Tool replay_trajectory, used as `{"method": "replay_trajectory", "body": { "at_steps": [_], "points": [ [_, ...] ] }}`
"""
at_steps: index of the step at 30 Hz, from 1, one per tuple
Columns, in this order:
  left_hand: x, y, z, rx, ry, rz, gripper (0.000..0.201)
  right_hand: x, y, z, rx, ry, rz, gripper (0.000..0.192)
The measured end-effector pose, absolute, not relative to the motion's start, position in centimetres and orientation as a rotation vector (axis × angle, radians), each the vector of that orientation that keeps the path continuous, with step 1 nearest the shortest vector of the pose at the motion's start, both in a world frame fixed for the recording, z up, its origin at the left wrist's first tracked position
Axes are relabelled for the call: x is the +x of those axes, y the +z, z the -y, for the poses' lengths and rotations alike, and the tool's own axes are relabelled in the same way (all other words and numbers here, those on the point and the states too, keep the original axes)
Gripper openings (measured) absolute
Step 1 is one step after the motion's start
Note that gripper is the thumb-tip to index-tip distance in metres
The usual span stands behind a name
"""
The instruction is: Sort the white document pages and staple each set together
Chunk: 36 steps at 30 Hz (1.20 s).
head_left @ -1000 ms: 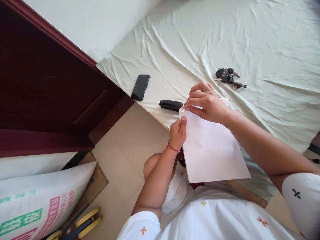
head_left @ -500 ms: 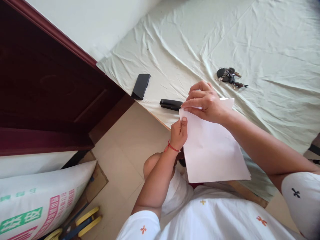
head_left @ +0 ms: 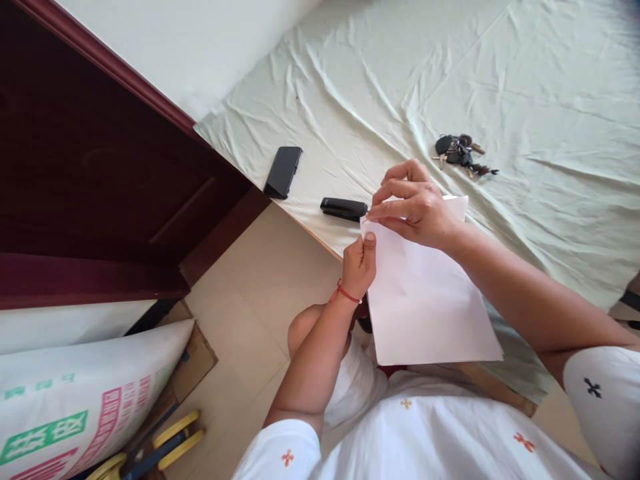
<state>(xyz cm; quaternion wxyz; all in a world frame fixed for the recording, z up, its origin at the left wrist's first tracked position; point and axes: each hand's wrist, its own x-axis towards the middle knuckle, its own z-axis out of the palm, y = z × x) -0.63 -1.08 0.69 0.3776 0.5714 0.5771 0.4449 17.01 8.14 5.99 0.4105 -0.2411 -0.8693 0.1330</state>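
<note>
A white sheet of paper [head_left: 425, 300] lies half over the bed's near edge, above my lap. My left hand [head_left: 359, 263], with a red cord at the wrist, pinches the sheet's left edge between thumb and fingers. My right hand [head_left: 415, 207] presses and pinches the paper's far corner, fingers curled over it. Just left of that corner a black stapler [head_left: 343, 209] rests on the pale green bedsheet [head_left: 525, 87], almost touching my right fingertips.
A black phone [head_left: 283, 172] lies near the bed's corner and a bunch of keys [head_left: 463, 155] lies beyond my right hand. A dark wooden headboard [head_left: 100, 173] stands at left. A printed white sack [head_left: 75, 407] and yellow-handled tools [head_left: 155, 447] sit on the tiled floor.
Both hands stay on the paper. The sheet's far corner shows a little more beside my right hand than a second ago; the view has shifted slightly.
</note>
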Motion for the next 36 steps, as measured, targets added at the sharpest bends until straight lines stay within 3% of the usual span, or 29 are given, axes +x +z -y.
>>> {"method": "replay_trajectory", "body": {
  "at_steps": [36],
  "points": [
    [-0.76, 0.33, 0.82, 1.603, 1.146, -1.446, 0.062, 17.42, 6.33, -8.32, -0.537, 0.422, 2.288, 0.019]
  ]
}}
